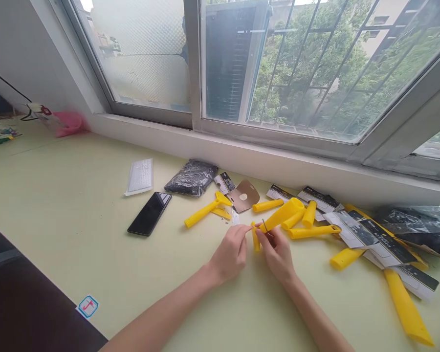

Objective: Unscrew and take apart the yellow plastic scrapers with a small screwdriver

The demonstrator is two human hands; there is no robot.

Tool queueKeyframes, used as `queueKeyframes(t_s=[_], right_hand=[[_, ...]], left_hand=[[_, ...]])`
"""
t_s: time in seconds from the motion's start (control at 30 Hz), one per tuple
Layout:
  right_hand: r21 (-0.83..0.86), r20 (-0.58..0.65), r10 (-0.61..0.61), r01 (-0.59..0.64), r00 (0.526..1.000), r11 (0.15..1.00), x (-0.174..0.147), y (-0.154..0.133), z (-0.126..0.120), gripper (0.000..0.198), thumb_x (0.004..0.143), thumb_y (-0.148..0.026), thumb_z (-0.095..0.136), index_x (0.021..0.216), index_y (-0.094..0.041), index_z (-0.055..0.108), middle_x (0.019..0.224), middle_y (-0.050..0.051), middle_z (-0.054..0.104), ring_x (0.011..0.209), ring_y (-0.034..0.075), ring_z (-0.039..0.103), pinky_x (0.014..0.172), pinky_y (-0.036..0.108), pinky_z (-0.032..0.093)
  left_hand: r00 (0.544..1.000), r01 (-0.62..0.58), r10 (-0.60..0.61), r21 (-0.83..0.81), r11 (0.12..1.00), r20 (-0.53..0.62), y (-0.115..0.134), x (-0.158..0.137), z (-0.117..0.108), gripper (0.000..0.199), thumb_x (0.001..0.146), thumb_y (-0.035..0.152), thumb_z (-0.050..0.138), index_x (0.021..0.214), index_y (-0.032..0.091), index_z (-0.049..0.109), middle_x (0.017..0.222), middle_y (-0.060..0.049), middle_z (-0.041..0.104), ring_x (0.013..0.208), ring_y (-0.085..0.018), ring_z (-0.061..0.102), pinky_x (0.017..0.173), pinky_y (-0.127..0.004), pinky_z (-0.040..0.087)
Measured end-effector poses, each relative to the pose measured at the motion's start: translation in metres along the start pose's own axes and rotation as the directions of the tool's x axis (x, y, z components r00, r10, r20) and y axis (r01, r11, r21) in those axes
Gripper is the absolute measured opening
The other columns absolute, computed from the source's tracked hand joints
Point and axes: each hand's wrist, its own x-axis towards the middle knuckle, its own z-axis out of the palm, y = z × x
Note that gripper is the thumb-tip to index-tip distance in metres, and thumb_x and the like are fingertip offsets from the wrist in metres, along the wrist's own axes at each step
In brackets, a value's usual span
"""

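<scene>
Both my hands are together over the table around a yellow plastic scraper [284, 213]. Its wide handle points away to the upper right, and its narrow crosswise head [255, 238] faces me. My right hand [279, 255] is closed around the neck of it, where a thin dark strip shows by the fingers. At the head's upper end, the fingertips of my left hand [231, 250] pinch together against it. Whether a small part sits between those fingertips is hidden. Beyond the left hand, another yellow scraper [201, 214] lies beside a loose yellow piece [221, 213] and tiny screws.
To the right lie several more yellow handles [313, 231] and packaged scrapers with black-and-white cards [383, 239]. A brown card [244, 195], a black plastic-wrapped packet [191, 178], a phone [149, 213] and a white keyboard-like pad [140, 176] lie toward the window. A label [88, 306] marks the front edge.
</scene>
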Motion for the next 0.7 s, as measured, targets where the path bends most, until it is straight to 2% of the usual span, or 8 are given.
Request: queueKeyframes(t_s=[0.17,0.3,0.4,0.5,0.6,0.7], right_hand=[[-0.016,0.002,0.000,0.000,1.000,1.000,-0.004,0.001,-0.001,0.040,0.091,-0.055,0.063,0.105,-0.018,0.066,0.079,0.001,0.061,0.061,0.014,0.046,0.054,0.027,0.037],[0.022,0.034,-0.006,0.006,0.999,1.000,-0.010,-0.003,-0.001,0.039,0.093,-0.055,0.060,0.108,-0.019,0.065,0.084,0.003,0.063,0.066,0.016,0.050,0.057,0.028,0.039],[0.049,0.069,-0.018,0.015,0.997,0.999,-0.014,-0.006,0.000,0.037,0.094,-0.054,0.060,0.108,-0.020,0.065,0.085,0.003,0.063,0.063,0.015,0.048,0.055,0.028,0.038],[0.056,0.104,-0.052,0.047,0.993,0.997,-0.017,-0.007,-0.001,0.032,0.094,-0.050,0.060,0.105,-0.020,0.065,0.079,0.002,0.059,0.060,0.014,0.043,0.053,0.028,0.034],[0.069,0.143,-0.084,0.075,0.986,0.995,-0.020,-0.005,-0.003,0.027,0.095,-0.046,0.060,0.104,-0.021,0.065,0.069,-0.002,0.049,0.056,0.013,0.035,0.052,0.028,0.028],[0.099,0.157,-0.096,0.081,0.983,0.992,-0.022,-0.004,-0.003,0.025,0.096,-0.044,0.060,0.103,-0.021,0.065,0.068,-0.002,0.047,0.057,0.013,0.037,0.053,0.029,0.029]], left_hand=[[0.999,0.039,-0.039,-0.008,0.999,-0.005,-0.001,0.000,0.001,0.034,0.103,0.019,0.039,0.131,0.023,0.056,0.124,-0.011,0.062,0.116,-0.024,0.057,0.102,-0.044,0.049],[0.995,0.096,-0.097,-0.020,0.995,-0.021,-0.003,0.000,0.002,0.027,0.103,0.025,0.045,0.126,0.022,0.059,0.116,-0.010,0.063,0.099,-0.022,0.061,0.092,-0.040,0.053],[0.992,0.121,-0.123,-0.048,0.992,-0.039,-0.003,0.000,0.001,0.022,0.103,0.028,0.047,0.118,0.022,0.062,0.108,-0.008,0.065,0.090,-0.020,0.061,0.083,-0.036,0.053],[0.984,0.162,-0.168,-0.097,0.982,-0.059,-0.003,0.001,0.000,0.018,0.102,0.030,0.049,0.107,0.021,0.063,0.102,-0.007,0.066,0.085,-0.019,0.060,0.074,-0.031,0.052],[0.980,0.176,-0.186,-0.130,0.976,-0.068,-0.003,0.004,-0.001,0.014,0.100,0.030,0.053,0.099,0.021,0.063,0.097,-0.005,0.066,0.083,-0.017,0.060,0.073,-0.029,0.050],[0.985,0.159,-0.166,-0.134,0.978,-0.044,-0.003,0.005,-0.002,0.015,0.100,0.029,0.053,0.095,0.020,0.063,0.092,-0.003,0.065,0.080,-0.016,0.059,0.071,-0.028,0.049]])
